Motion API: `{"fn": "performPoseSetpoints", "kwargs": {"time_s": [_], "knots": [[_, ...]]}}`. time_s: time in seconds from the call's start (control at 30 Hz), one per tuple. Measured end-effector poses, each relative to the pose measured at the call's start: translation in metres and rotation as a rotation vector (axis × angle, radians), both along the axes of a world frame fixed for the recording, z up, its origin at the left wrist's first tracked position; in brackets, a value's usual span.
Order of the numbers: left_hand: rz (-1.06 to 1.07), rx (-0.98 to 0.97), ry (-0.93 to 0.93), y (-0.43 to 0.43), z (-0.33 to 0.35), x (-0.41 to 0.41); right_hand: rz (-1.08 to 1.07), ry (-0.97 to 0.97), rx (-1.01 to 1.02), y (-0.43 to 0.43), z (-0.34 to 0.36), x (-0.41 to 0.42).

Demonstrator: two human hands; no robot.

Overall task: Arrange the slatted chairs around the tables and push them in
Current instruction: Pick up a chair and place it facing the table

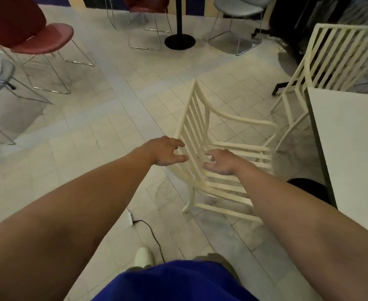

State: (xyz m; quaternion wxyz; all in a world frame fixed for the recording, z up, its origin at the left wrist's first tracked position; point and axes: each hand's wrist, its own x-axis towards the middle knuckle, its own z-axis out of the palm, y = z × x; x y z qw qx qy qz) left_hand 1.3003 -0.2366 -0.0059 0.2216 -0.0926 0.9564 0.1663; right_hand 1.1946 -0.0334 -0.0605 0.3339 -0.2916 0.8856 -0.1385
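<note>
Seen from the head camera, a cream slatted armchair [213, 153] stands on the pale tiled floor [105, 118] at the middle of the scene. Its seat faces right towards a white worktop [352, 144], and a gap of floor lies between the two. Its backrest rises on the left side, seen almost edge-on.

Both bare arms reach forward to it. The left hand [164, 151] is at the near upright of the backrest, thumb and fingers half curled on either side of the rail. The blur does not show whether they clasp the rail. The right hand [221, 161] is on the seat side of the back slats, above the seat, fingers bent inward with thumb and forefinger close together. Whether it holds a slat cannot be told either.

A second slatted chair [339, 59] stands at the far end of the worktop, its back to the far right.

Far left are two red chairs [29, 33] on wire legs, and a grey chair [241, 7] stands far off beside a black pedestal base [179, 41]. Near the person's pale shoe [144, 256], a black cable [151, 232] trails across the floor.
</note>
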Motion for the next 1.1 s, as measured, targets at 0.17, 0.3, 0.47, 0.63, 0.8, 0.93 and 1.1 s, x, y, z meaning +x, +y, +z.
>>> {"fn": "performPoseSetpoints", "kwargs": {"time_s": [0.17,0.3,0.47,0.63,0.8,0.93,1.1], "knots": [[-0.149,-0.06,-0.033,-0.078,0.011,-0.011,-0.118,-0.042,-0.003,-0.055,0.002,0.021],[-0.247,-0.067,-0.031,-0.124,0.022,-0.037,-0.233,-0.059,-0.01,-0.091,0.004,0.01],[-0.361,-0.072,-0.016,-0.16,0.02,-0.098,-0.353,-0.084,-0.048,-0.131,-0.011,-0.021],[-0.533,-0.093,-0.06,-0.178,-0.005,-0.197,-0.552,-0.176,-0.059,-0.148,-0.04,-0.071],[-0.769,-0.139,-0.133,-0.166,-0.03,-0.297,-0.734,-0.25,-0.063,-0.155,-0.06,-0.123],[-0.924,-0.17,-0.15,-0.151,-0.04,-0.356,-0.849,-0.284,-0.101,-0.161,-0.065,-0.149],[-1.095,-0.207,-0.262,-0.14,-0.055,-0.394,-1.0,-0.331,-0.168,-0.174,-0.063,-0.153]]}}
